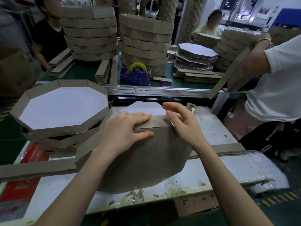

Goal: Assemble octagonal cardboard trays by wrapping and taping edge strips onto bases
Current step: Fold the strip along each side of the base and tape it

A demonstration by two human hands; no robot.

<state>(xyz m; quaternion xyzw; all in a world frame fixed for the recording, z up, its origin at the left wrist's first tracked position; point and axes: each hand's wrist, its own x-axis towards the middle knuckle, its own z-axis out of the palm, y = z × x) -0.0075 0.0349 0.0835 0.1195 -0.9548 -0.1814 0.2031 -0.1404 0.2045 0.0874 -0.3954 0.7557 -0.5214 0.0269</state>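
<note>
A brown octagonal tray (143, 162) stands tilted on its edge on the white table, brown underside facing me, white inside (143, 108) showing above its top edge. An edge strip (156, 122) runs over that top edge. My left hand (125, 129) grips the top edge, fingers over the strip and thumb on the brown face. My right hand (180, 121) hovers just right of it, fingers loosely curled; whether it holds tape I cannot tell. A loose strip (37, 168) lies at the left.
Finished trays (61, 108) are stacked at my left. A yellow tape roll on a blue dispenser (136, 74) sits on the green bench behind, among tall tray stacks (145, 43) and bases (195, 54). A person in white (273, 88) stands at right holding a strip.
</note>
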